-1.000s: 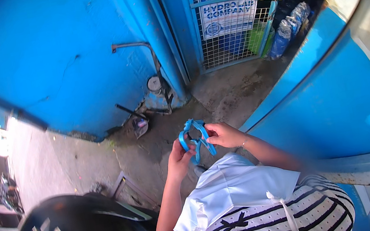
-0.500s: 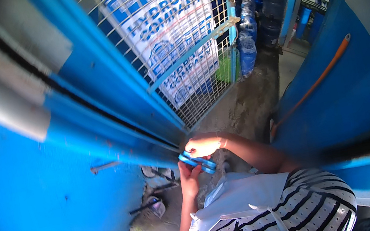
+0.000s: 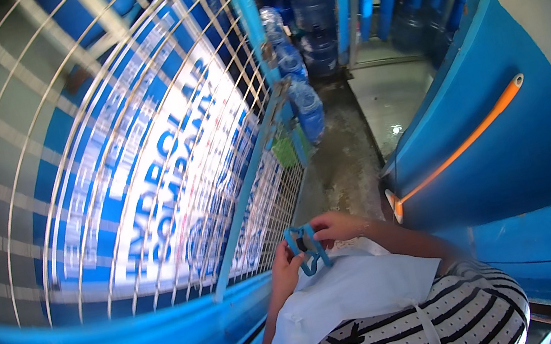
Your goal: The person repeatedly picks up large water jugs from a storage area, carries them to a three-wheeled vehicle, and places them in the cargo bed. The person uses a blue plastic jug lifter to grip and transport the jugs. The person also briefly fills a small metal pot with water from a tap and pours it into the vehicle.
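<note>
Both hands hold a teal-blue frame-like piece (image 3: 292, 243) with open loops, in front of my body above the white apron; its exact kind is unclear. My left hand (image 3: 285, 271) grips its left side, with the thumb against the frame. My right hand (image 3: 337, 227) pinches the upper right part, its fingers bent round the edge. Something small and dark shows in the middle of the frame, too small to name. The lower end of the piece hangs free over the apron (image 3: 361, 289).
A wire-mesh gate (image 3: 229, 245) stands close on the left, a printed banner (image 3: 168, 183) behind it. Large blue water bottles (image 3: 310, 6) and wrapped ones (image 3: 308, 104) line the passage ahead. An orange-handled tool (image 3: 480, 130) leans on the blue wall (image 3: 535, 157) at right.
My view has shifted toward the passage, and the gate now looms larger at left. The blue piece, earlier bar-like, now shows open loops. Both hands still hold it.
</note>
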Motion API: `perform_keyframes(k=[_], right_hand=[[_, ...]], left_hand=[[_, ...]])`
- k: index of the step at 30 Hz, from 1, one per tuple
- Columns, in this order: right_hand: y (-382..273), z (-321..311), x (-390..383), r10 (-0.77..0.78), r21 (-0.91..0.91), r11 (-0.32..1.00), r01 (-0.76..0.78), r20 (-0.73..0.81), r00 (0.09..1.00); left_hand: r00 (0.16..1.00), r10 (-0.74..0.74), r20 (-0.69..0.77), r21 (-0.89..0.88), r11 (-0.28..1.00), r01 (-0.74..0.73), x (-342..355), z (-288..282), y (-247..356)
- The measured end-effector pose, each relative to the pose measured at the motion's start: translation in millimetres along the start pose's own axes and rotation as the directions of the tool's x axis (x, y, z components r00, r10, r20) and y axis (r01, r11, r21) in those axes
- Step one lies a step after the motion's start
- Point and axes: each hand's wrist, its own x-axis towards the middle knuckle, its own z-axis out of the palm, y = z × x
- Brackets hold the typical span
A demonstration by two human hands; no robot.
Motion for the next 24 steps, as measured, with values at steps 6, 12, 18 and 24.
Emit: perform_keyframes(k=[6,12,18,24], right_hand=[[-17.7,-112.1,-18.9,0.001,0.248,0.959,0.136,-0.486,0.874],[-50.7,-241.0,-33.6,-0.013,0.290,0.888,0.357,-0.760,0.650],[-180.2,-448.1,-13.9,-0.183,-0.261,0.965,0.036,-0.566,0.804],[-261.9,-611.0,41.7,-0.287,-0.579,0.815,-0.008,-0.415,0.864]], left_hand=[[0.928,0.013,0.373,0.069,0.997,-0.041,173.1,35.0,77.1],[0.773,0.005,0.634,0.120,0.987,-0.105,326.8,151.8,139.0],[0.848,0.292,0.443,-0.008,0.947,-0.322,451.7,252.0,220.0],[0.877,0.362,0.317,-0.382,0.895,-0.231,590.5,316.5,277.4]])
